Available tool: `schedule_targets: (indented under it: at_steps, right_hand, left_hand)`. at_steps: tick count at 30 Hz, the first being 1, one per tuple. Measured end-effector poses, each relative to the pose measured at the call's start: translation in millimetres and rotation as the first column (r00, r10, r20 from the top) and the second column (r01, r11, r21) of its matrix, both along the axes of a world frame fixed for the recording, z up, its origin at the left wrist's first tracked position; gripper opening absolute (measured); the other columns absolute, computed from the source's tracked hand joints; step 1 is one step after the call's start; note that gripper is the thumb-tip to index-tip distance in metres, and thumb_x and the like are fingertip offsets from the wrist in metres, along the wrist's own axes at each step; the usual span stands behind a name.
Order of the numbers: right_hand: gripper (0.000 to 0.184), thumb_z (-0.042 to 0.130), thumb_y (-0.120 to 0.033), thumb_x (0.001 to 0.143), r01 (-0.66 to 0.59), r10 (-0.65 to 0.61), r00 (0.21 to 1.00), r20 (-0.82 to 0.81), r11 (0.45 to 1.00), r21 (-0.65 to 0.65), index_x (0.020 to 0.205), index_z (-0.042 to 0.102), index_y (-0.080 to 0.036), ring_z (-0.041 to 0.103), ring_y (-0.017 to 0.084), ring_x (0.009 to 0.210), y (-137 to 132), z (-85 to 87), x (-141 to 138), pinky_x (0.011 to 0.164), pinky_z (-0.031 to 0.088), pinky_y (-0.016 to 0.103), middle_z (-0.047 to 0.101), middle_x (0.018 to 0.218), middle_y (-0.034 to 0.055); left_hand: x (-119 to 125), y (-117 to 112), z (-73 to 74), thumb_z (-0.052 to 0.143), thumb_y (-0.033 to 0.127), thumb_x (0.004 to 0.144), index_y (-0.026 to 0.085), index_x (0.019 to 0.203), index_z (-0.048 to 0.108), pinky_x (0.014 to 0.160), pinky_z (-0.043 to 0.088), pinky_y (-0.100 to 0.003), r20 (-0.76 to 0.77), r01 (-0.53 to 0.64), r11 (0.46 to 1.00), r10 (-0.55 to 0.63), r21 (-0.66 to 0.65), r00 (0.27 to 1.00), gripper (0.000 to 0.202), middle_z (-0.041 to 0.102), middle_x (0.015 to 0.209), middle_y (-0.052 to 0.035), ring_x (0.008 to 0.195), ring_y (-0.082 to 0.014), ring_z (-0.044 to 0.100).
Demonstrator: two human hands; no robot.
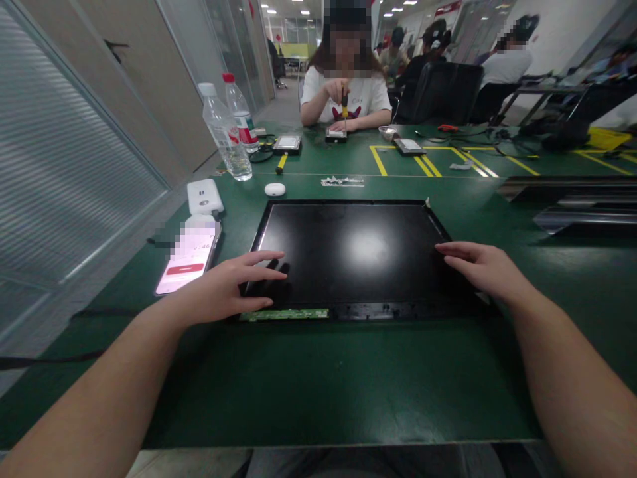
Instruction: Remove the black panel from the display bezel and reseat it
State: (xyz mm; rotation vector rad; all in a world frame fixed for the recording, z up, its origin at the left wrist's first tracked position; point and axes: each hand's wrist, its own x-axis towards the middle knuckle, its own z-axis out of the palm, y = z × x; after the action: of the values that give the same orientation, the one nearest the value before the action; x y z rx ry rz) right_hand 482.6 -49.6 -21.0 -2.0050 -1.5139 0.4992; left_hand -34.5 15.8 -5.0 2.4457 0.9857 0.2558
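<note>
A black flat display panel (358, 255) lies face up on the green table (318, 378), with a thin green circuit strip (284, 315) along its near left edge. My left hand (231, 289) rests at the panel's near left corner, fingers stretched out over the glass, thumb beside the strip. My right hand (480, 269) lies flat on the panel's right edge, fingers extended and pointing left. Neither hand holds anything.
A lit phone (188, 259), a white power bank (205, 196) and a white earbud case (275, 189) lie to the left. Two water bottles (226, 133) stand behind them. Metal frame parts (572, 199) lie at right. Across the table a person works with a screwdriver (344, 106).
</note>
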Motion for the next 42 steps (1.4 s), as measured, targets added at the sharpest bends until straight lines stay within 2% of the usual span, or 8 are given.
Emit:
schedule_targets:
  at_steps: [12,18,22,25,29,33,38,42]
  right_hand:
    - [0.035,0.066,-0.042,0.084,-0.011,0.015,0.995,0.096,0.999,-0.043,0.110,0.086,-0.030,0.079,0.034,0.112,-1.6,4.5,-1.0,0.109,0.059,0.051,0.086,0.116,0.0055]
    - [0.048,0.064,-0.043,0.082,0.034,-0.030,0.998,0.056,0.997,-0.075,0.118,0.085,-0.021,0.076,0.033,0.121,-3.6,10.3,-6.1,0.114,0.053,0.047,0.085,0.122,0.0107]
    - [0.046,0.065,-0.045,0.079,0.041,-0.042,0.999,-0.005,0.998,-0.044,0.115,0.086,-0.023,0.076,0.032,0.117,-2.2,7.8,-4.3,0.113,0.053,0.048,0.085,0.119,0.0103]
    - [0.050,0.065,-0.047,0.078,0.076,-0.076,0.997,-0.001,0.997,-0.024,0.117,0.085,-0.022,0.076,0.031,0.104,-1.3,6.4,-2.4,0.104,0.056,0.048,0.085,0.114,0.0101]
    - [0.057,0.063,-0.047,0.079,0.140,-0.133,0.985,0.106,0.988,-0.063,0.125,0.084,-0.021,0.066,0.024,0.070,-2.2,8.7,-2.9,0.076,0.055,0.042,0.082,0.095,0.0076]
    - [0.058,0.061,-0.047,0.079,0.156,-0.142,0.975,0.172,0.985,-0.073,0.126,0.084,-0.023,0.057,0.022,0.058,-3.2,12.6,-5.7,0.068,0.051,0.041,0.074,0.077,0.0042]
    - [0.054,0.062,-0.045,0.077,0.118,-0.111,0.956,0.270,0.993,-0.010,0.122,0.084,-0.025,0.063,0.023,0.068,0.4,10.4,-3.1,0.073,0.055,0.043,0.082,0.112,0.0113]
    - [0.054,0.060,-0.041,0.080,0.108,-0.095,0.942,0.321,0.994,-0.021,0.126,0.082,-0.024,0.074,0.033,0.100,5.4,2.9,2.7,0.090,0.060,0.050,0.077,0.138,0.0143]
  left_hand:
    - [4.6,-3.3,5.1,0.075,0.055,0.095,0.031,0.141,0.080,0.125,0.049,-0.055,-0.055,-0.006,1.000,0.007,0.026,0.998,0.053,0.058,0.169,-0.0101,0.150,-0.0399,0.059]
    - [6.8,-2.2,0.9,0.059,0.069,0.101,0.023,0.149,0.073,0.127,0.044,-0.061,-0.056,-0.132,0.986,0.138,0.102,0.989,0.068,0.056,0.169,-0.0175,0.155,-0.0414,0.053]
    - [5.8,6.1,-7.0,0.044,0.062,0.106,0.014,0.151,0.069,0.130,0.040,-0.062,-0.080,-0.260,0.946,0.279,0.193,0.957,0.071,0.056,0.168,-0.0223,0.155,-0.0409,0.052]
    - [5.0,12.1,-11.7,0.040,0.054,0.107,0.011,0.155,0.065,0.131,0.038,-0.062,-0.102,-0.311,0.925,0.339,0.219,0.935,0.069,0.058,0.167,-0.0218,0.156,-0.0396,0.052]
    - [6.8,15.3,-16.1,0.040,0.044,0.106,0.009,0.158,0.061,0.133,0.035,-0.059,-0.095,-0.310,0.926,0.336,0.217,0.937,0.066,0.057,0.168,-0.0200,0.157,-0.0371,0.050]
    - [9.9,14.4,-18.0,0.039,0.033,0.104,0.007,0.159,0.060,0.134,0.035,-0.058,-0.090,-0.314,0.930,0.335,0.193,0.938,0.065,0.058,0.168,-0.0197,0.158,-0.0365,0.050]
    - [11.6,12.4,-15.9,0.037,0.025,0.102,0.007,0.160,0.061,0.133,0.038,-0.058,-0.093,-0.318,0.934,0.336,0.165,0.937,0.065,0.060,0.166,-0.0196,0.157,-0.0368,0.052]
    - [11.6,12.7,-15.3,0.038,0.023,0.100,0.009,0.160,0.061,0.129,0.043,-0.060,-0.091,-0.329,0.929,0.347,0.170,0.933,0.065,0.062,0.163,-0.0198,0.154,-0.0380,0.055]
